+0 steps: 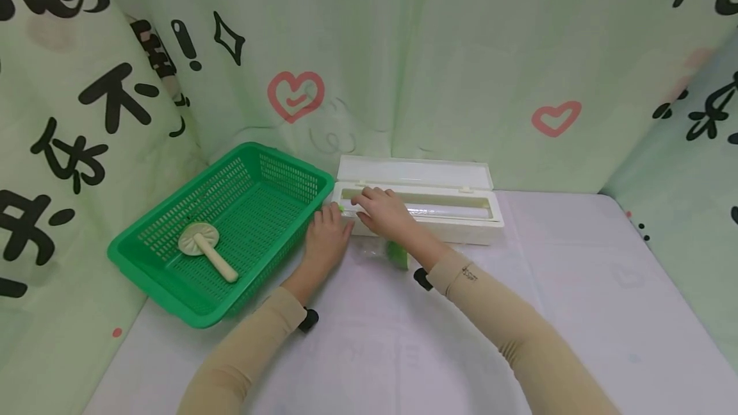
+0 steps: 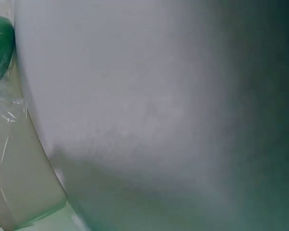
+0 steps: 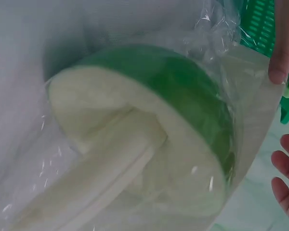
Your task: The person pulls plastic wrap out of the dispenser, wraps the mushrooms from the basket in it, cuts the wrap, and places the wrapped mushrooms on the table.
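Note:
An open white cling-film dispenser box point(image 1: 429, 210) lies at the back of the table with its roll point(image 1: 444, 211) showing. My right hand point(image 1: 380, 209) rests on the left part of the box's front rim, fingers point(image 3: 283, 161) laid over it. My left hand point(image 1: 327, 230) touches the box's left end, next to a small green piece point(image 1: 341, 208) on the rim. Under my right wrist lies a green-capped toy mushroom point(image 1: 398, 253) point(image 3: 149, 130) wrapped in clear film. The left wrist view is a blur of white surface with a bit of film point(image 2: 9, 113) at its left edge.
A green slotted basket point(image 1: 173, 277) stands left of the box and holds a cream toy mushroom point(image 1: 204, 245). Printed green curtains close in the back and both sides. The white tablecloth point(image 1: 576, 312) stretches to the front and right.

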`<state>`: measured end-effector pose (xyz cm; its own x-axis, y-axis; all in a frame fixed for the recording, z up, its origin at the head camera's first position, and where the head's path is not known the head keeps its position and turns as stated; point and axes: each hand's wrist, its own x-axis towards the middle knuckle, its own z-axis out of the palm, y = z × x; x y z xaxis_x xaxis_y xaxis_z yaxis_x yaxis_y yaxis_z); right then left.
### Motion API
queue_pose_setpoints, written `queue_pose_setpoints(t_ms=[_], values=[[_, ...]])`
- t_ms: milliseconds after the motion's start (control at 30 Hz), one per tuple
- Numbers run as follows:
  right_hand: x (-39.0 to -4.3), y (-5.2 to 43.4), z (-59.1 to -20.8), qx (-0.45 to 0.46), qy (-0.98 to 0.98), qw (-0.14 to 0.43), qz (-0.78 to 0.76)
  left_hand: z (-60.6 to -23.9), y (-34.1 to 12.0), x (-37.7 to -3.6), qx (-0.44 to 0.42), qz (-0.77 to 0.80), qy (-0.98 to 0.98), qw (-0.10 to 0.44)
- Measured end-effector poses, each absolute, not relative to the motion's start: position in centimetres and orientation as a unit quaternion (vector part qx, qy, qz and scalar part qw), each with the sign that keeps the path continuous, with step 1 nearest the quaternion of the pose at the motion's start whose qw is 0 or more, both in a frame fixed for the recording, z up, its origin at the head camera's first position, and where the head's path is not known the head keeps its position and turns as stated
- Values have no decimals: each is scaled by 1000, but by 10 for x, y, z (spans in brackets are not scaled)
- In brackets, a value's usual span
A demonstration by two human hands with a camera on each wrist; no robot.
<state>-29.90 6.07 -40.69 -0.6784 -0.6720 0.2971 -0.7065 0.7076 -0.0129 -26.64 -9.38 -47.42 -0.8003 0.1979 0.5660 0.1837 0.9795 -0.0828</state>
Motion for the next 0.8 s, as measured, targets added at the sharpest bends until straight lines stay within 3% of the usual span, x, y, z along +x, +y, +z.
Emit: queue_pose_setpoints(t_ms=[267,600,800], values=[[-312,39,-416,368,-920,104,87,-467,-94,-264,-77,172,-923,336],[-313,29,-417,371,-918,105,91,-474,-104,-270,-74,167,-909,374],[-313,28,-418,363,-922,100,95,-475,-104,-271,-78,158,-914,366]])
